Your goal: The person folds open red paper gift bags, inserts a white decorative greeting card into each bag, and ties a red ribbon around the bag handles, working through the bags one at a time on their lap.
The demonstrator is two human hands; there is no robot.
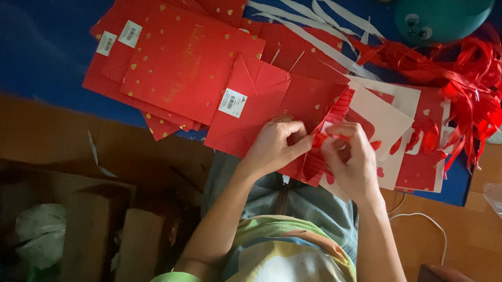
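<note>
My left hand [275,144] and my right hand [352,160] meet over a flattened red paper bag [291,102] with gold hearts. Between the fingers of both hands runs a red ribbon [325,137], pinched at the bag's striped side fold [316,159]. The bag lies on a blue mat [28,34] in front of my lap. Its white label [232,102] faces up just left of my left hand.
A fanned stack of flat red bags [173,54] lies to the left. White-backed bags [388,117] sit at right beside a heap of red ribbons [477,89]. White paper strips [312,18] and a teal balloon [438,15] lie beyond. Cardboard boxes [89,229] stand lower left.
</note>
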